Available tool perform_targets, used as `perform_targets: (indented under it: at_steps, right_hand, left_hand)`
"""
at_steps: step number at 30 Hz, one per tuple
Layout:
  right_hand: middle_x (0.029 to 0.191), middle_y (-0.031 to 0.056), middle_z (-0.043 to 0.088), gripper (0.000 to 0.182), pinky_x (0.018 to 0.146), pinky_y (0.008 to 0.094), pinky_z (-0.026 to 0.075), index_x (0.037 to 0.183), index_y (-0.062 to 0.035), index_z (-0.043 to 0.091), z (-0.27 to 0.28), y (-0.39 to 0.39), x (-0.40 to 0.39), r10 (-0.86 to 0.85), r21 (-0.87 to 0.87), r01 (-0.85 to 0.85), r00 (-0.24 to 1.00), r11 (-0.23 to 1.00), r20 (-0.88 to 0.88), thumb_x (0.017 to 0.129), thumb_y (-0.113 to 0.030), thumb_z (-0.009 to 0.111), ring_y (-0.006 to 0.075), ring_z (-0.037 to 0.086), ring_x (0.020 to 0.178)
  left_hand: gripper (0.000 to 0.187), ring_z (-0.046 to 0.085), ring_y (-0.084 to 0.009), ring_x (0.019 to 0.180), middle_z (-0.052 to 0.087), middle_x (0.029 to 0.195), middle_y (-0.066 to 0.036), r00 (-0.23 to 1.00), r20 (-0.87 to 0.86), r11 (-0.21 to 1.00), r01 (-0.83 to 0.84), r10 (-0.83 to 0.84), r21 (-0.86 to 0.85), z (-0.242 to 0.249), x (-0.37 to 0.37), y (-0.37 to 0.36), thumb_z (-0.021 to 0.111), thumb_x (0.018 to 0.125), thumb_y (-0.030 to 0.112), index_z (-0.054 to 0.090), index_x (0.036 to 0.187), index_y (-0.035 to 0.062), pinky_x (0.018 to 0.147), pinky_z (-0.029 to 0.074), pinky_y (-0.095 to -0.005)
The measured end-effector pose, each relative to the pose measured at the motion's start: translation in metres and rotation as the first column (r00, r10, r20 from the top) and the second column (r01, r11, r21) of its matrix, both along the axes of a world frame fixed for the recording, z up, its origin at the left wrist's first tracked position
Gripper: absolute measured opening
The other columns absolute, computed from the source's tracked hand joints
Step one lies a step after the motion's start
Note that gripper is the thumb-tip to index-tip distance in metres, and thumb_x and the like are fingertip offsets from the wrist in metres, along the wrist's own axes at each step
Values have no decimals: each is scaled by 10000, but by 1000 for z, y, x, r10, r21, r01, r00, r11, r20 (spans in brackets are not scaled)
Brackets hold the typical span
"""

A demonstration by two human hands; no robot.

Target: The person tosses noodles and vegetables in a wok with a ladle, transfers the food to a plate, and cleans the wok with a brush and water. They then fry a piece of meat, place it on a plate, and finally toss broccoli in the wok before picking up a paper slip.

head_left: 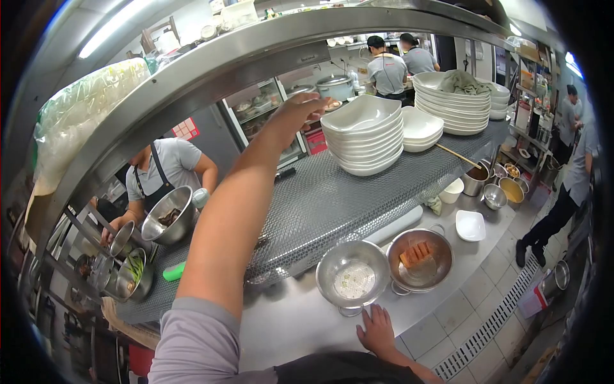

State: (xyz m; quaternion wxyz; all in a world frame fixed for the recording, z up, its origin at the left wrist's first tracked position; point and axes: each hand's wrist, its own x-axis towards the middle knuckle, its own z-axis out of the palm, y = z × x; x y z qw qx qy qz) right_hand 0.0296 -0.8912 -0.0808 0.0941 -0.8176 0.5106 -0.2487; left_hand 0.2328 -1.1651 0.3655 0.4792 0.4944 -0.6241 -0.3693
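My left hand (304, 110) is raised over the shelf, fingers stretched out beside the upper left edge of a stack of white square plates (364, 137). Nothing shows in its grasp. My right hand (378, 331) lies on the front edge of the steel counter (288, 320), fingers apart, just below a metal colander (353, 275) with small bits in its bottom. To the right of that colander stands a metal bowl with handles (441, 256), holding a scored reddish-brown block of food (416, 255).
White bowls (422, 125) and more stacked plates (451, 105) line the patterned shelf (307, 205). A person (173, 166) stands across the shelf near a bowl of dark food (169, 216). Another person (572, 179) stands on the right, beyond metal pots (474, 182).
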Motion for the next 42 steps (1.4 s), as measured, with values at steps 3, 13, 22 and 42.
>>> perform_targets:
  at_steps: [3,13,22,42]
  right_hand:
    - [1288,248,438,512,1071,485,254,1215,-28,529,-3,2,0,-9,-3,9,1000,1000,-29,807,-337,566,365,380,1250]
    - [1316,244,408,541,1070,465,264,1239,-36,510,-5,6,1,-19,-29,17,998,999,-61,801,-342,592,375,366,1254]
    - [1351,237,391,611,1031,441,323,1357,-49,382,7,22,0,-195,29,195,934,980,300,859,-349,570,377,406,1213]
    - [1139,141,596,537,863,363,485,1293,-25,449,135,429,70,-677,687,-27,-203,726,707,937,-427,466,226,634,930]
  left_hand:
    - [328,537,-86,787,629,909,-25,936,351,989,17,36,-148,14,-3,29,603,854,292,603,1069,44,696,428,-271]
    - [304,556,-94,720,646,818,-43,776,614,939,86,147,-334,69,13,176,632,835,258,643,1037,30,674,449,-232]
    - [315,623,-289,863,643,972,-119,241,891,689,718,-384,103,-6,35,348,643,825,219,614,1083,41,757,503,-367]
    - [460,619,-338,908,647,995,-170,11,735,421,826,-678,375,-376,33,452,609,815,306,549,1178,30,789,484,-409]
